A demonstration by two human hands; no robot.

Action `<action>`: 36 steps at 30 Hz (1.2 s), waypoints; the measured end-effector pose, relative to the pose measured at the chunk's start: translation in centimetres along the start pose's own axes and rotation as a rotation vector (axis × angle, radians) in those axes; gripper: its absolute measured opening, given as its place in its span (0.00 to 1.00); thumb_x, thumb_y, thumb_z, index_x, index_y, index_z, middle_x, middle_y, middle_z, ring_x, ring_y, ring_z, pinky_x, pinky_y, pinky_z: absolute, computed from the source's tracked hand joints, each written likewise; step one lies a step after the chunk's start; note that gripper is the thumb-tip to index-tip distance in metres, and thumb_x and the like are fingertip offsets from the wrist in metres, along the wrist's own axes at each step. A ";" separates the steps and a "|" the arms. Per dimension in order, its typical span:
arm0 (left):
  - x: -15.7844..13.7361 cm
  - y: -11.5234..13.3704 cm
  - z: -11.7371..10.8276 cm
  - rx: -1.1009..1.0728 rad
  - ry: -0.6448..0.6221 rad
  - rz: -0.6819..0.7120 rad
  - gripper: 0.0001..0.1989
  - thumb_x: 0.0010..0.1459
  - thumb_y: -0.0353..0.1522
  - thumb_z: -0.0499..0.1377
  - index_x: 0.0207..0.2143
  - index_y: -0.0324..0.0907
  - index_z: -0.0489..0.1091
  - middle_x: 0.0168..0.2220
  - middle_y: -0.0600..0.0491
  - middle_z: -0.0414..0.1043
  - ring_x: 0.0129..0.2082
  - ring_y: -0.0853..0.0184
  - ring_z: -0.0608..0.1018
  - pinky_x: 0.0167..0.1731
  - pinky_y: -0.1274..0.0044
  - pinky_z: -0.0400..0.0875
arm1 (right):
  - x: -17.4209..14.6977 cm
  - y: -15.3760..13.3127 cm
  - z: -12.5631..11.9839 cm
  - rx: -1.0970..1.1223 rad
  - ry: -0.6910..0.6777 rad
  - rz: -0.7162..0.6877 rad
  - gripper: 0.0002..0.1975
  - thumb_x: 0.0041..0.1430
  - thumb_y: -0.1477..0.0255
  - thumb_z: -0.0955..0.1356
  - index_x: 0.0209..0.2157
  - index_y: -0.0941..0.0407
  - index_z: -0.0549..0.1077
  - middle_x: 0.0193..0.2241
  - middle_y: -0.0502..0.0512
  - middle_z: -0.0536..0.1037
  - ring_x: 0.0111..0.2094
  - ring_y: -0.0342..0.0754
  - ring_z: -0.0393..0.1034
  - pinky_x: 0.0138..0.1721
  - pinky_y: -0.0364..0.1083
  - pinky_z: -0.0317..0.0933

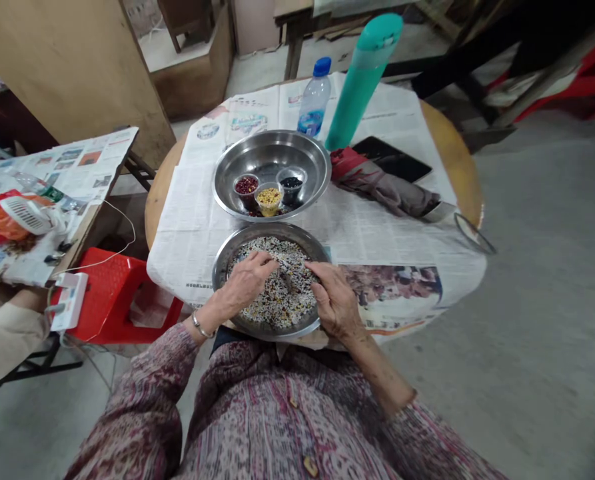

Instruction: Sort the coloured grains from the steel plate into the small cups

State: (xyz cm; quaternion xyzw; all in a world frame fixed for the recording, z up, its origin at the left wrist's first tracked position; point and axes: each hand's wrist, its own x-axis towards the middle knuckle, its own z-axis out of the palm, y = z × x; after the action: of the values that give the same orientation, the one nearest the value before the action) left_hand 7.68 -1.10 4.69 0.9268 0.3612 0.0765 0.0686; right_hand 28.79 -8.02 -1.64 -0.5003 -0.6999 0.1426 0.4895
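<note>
From where I stand, the near steel bowl [311,241] sits right up at the round table's near edge, against the person's front. Its far rim meets or nearly meets the larger bowl [272,151] behind it; I can't tell whether they touch. To the right, flat newspaper [360,233] runs out to the table edge, giving that elbow more room. To the left, a shorter stretch of paper ends near a red stool [110,293]. Farther back on the right, a folded umbrella [377,183] slants toward the table edge.

The near bowl is round, its mouth facing up, so its reach is alike every way. Small mixed pieces [277,307] lie spread inside, mostly white and black.

The left hand [250,277] is over them, fingers curled, thumb close to forefinger; I can't tell whether anything is pinched. The right hand [338,303] leans in over the right rim, thumb a little apart from the forefinger; anything caught in its other fingers would be too small to see.
</note>
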 end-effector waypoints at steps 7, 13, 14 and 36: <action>-4.9 -3.4 0.0 -0.083 0.274 -0.117 0.13 0.65 0.21 0.52 0.43 0.42 0.73 0.40 0.50 0.71 0.42 0.64 0.73 0.46 0.71 0.74 | -0.1 0.1 0.1 -0.025 0.001 0.001 0.18 0.69 0.70 0.61 0.57 0.52 0.71 0.51 0.58 0.79 0.54 0.54 0.70 0.58 0.58 0.64; -4.1 -4.3 0.7 -0.025 0.463 -0.312 0.20 0.59 0.18 0.54 0.50 0.44 0.71 0.51 0.46 0.66 0.50 0.59 0.68 0.53 0.63 0.70 | -0.2 0.1 0.1 -0.098 -0.020 -0.015 0.15 0.68 0.71 0.63 0.53 0.53 0.73 0.48 0.59 0.79 0.52 0.54 0.71 0.55 0.56 0.65; -3.8 -4.5 0.8 -0.023 0.449 -0.358 0.23 0.58 0.18 0.55 0.52 0.44 0.69 0.53 0.44 0.65 0.50 0.57 0.68 0.53 0.62 0.69 | -0.2 0.0 0.0 -0.126 -0.036 -0.025 0.14 0.68 0.71 0.63 0.52 0.53 0.73 0.48 0.59 0.79 0.52 0.54 0.71 0.55 0.56 0.65; -2.7 -6.7 1.8 -0.476 0.316 -0.530 0.12 0.58 0.23 0.55 0.44 0.39 0.69 0.39 0.49 0.73 0.41 0.63 0.74 0.47 0.72 0.69 | 6.3 -3.8 3.6 -0.586 -0.504 0.053 0.13 0.69 0.73 0.61 0.49 0.57 0.74 0.44 0.62 0.77 0.48 0.55 0.70 0.47 0.50 0.65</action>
State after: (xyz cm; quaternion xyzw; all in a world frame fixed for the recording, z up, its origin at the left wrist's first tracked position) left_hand 1.68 1.83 1.49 0.7363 0.5665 0.2795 0.2425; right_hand 23.49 -3.43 2.69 -0.5860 -0.7963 0.0675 0.1343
